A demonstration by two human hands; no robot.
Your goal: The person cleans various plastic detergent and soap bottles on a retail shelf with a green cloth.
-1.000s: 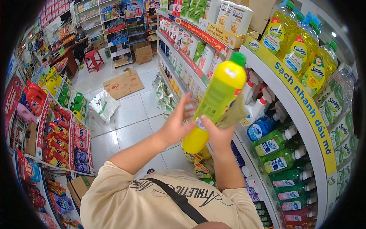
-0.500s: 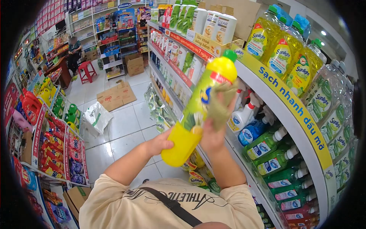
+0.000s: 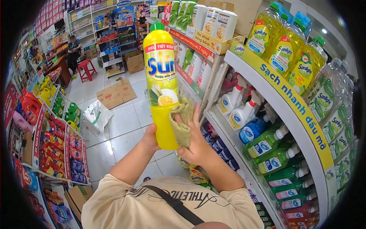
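A tall yellow bottle (image 3: 162,84) with a green cap and a red band stands upright before my chest, its label facing me. My left hand (image 3: 151,138) grips its lower left side, with the fingers hidden behind it. On the lower right side, my right hand (image 3: 195,145) presses a folded olive-green cloth (image 3: 182,121) against the bottle. The thumb lies below the cloth and the fingers point upward.
Close on my right is a curved shelf (image 3: 282,103) of dish-soap and spray bottles. Racks of red and purple packs (image 3: 55,147) line the left. Flattened cardboard (image 3: 116,94) and a white bag (image 3: 98,116) lie on the floor. A person (image 3: 74,53) sits far back near a red stool (image 3: 87,70).
The bottle has swung from a rightward tilt to upright and moved left, its label now turned to me. The cloth has come down from the bottle's upper part to its lower right side.
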